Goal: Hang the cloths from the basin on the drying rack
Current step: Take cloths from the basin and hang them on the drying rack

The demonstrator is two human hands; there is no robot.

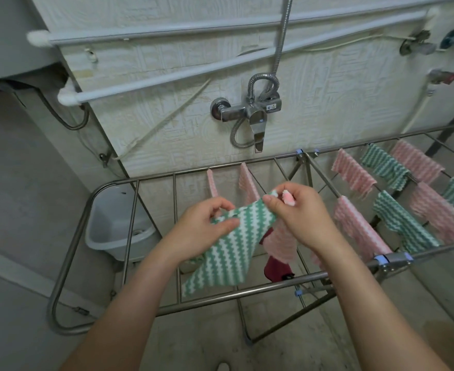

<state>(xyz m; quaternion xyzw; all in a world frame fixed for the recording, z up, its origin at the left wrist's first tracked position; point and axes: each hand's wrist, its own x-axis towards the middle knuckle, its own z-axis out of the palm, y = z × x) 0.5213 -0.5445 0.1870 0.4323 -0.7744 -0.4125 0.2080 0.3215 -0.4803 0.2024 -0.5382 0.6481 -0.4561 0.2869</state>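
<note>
**Green zigzag cloth held above the rack in a tiled washroom**

A steel drying rack [220, 293] stands on a pale, stained floor against a cream patterned-tile wall. On the wall are a chrome mixer tap [252, 113] with its hose, and two white towel rails [193, 70] higher up. A grey tub [113, 228] sits on the floor below the rack's left wing. To the right, hung cloths [354, 175] in pink and green stripes are draped over the rods.

The green-and-white cloth [228, 253], with wavy diagonal stripes, is held above the near-middle rods and droops towards the near rail. The left hand [201, 223] pinches its left top edge between thumb and curled fingers. The right hand [298, 212] pinches the far right corner. A pink cloth [280, 242] also pokes out at that hand's fingers and hangs beneath it.
</note>
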